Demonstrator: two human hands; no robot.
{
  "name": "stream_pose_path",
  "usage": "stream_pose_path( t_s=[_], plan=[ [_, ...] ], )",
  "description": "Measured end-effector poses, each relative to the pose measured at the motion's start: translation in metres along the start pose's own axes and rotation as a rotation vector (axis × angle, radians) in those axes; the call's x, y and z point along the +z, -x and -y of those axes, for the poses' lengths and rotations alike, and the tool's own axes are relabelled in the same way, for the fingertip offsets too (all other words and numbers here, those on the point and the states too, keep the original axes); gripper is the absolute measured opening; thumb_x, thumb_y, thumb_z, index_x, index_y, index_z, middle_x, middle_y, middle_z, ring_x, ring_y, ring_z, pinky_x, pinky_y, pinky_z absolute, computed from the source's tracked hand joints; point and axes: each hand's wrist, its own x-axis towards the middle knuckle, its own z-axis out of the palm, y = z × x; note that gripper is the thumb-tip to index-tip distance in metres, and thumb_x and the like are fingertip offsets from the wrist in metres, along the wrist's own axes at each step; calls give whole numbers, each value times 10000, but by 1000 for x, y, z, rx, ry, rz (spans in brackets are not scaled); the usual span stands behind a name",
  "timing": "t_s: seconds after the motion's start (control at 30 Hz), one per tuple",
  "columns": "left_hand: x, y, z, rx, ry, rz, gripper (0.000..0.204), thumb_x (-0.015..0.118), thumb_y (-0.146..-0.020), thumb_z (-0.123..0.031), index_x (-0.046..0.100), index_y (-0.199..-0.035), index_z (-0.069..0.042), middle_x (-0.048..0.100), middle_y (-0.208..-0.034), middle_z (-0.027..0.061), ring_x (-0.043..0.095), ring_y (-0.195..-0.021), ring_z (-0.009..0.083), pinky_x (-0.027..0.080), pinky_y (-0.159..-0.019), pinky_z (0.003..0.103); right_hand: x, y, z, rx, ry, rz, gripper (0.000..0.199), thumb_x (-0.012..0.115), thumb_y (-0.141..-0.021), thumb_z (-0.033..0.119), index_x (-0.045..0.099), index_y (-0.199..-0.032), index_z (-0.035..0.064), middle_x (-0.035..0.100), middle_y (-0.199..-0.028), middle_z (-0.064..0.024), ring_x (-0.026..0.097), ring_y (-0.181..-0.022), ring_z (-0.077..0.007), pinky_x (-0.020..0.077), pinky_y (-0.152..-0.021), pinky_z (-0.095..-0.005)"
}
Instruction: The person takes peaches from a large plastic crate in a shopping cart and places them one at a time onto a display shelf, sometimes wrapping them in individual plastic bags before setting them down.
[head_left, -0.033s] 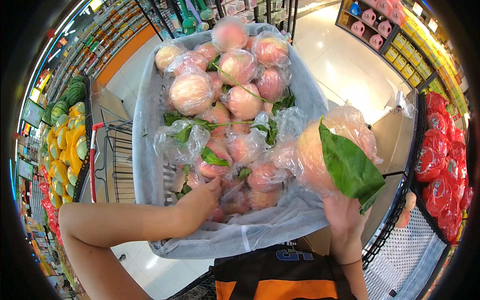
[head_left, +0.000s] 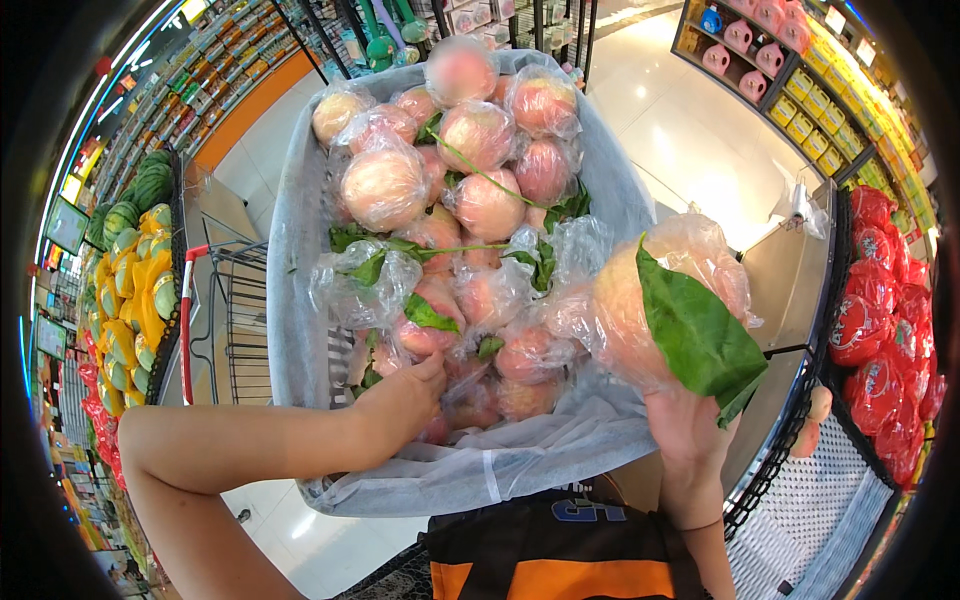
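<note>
Here's my right hand [head_left: 690, 430] grasping a big plastic-wrapped peach [head_left: 618, 310] from below, up by the right rim of the cloth-lined crate [head_left: 292, 300]. My left hand [head_left: 400, 405] is down among the wrapped peaches [head_left: 490, 205] at the crate's near-left part; fingertips partly hidden, so I can't tell whether it grips one. Careful: that film looks slick, so a loose hold could drop the peach outside the crate, and the broad leaf [head_left: 700, 325] could snag and tear.

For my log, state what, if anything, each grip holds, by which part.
Right grip: round pink peach in clear plastic, held by its underside. Left grip: hold can't be told.
</note>
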Motion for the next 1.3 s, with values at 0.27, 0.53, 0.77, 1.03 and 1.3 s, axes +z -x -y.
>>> stream_pose_path(
  t_s=[0.27,0.53,0.77,1.03,1.3],
  plan=[
    [3,15,-2,-157,114,-298,239,503,-756,-251,598,-941,-133,532,-1032,81,481,-1032,266,384,-803,576,7,-5,0,-14,31,10,480,426,-908,295,313,-1339,117,426,-1298,-67,420,-1188,-224,332,-1004,-383],
    [24,9,-1,-104,185,-198,279,541,-739,-251,607,-990,-150,506,-1068,47,475,-1009,239,428,-702,563,5,-7,-1,-1,-9,-27,456,417,-913,291,340,-1324,111,436,-1293,-72,434,-1178,-229,349,-993,-393],
    [-2,23,46,83,846,-285,464,648,-615,-130,504,-1053,-76,508,-1020,101,482,-1002,273,446,-786,400,8,-10,-2,-28,24,4,480,430,-905,318,340,-1319,93,427,-1303,-86,426,-1189,-238,362,-985,-415],
    [-43,-24,131,-236,957,-883,464,637,-673,-139,472,-1095,-38,514,-1023,134,508,-955,313,404,-869,379,8,-15,-2,-72,92,-66,548,439,-889,386,325,-1327,77,385,-1339,-124,424,-1193,-299,399,-947,-506],
    [-29,-97,133,-637,435,-1031,621,708,-633,-195,432,-1165,-35,448,-1133,160,463,-1067,324,405,-867,409,14,-13,0,-94,80,-8,494,433,-900,320,329,-1319,80,402,-1320,-99,418,-1198,-259,376,-969,-445]
  ],
)
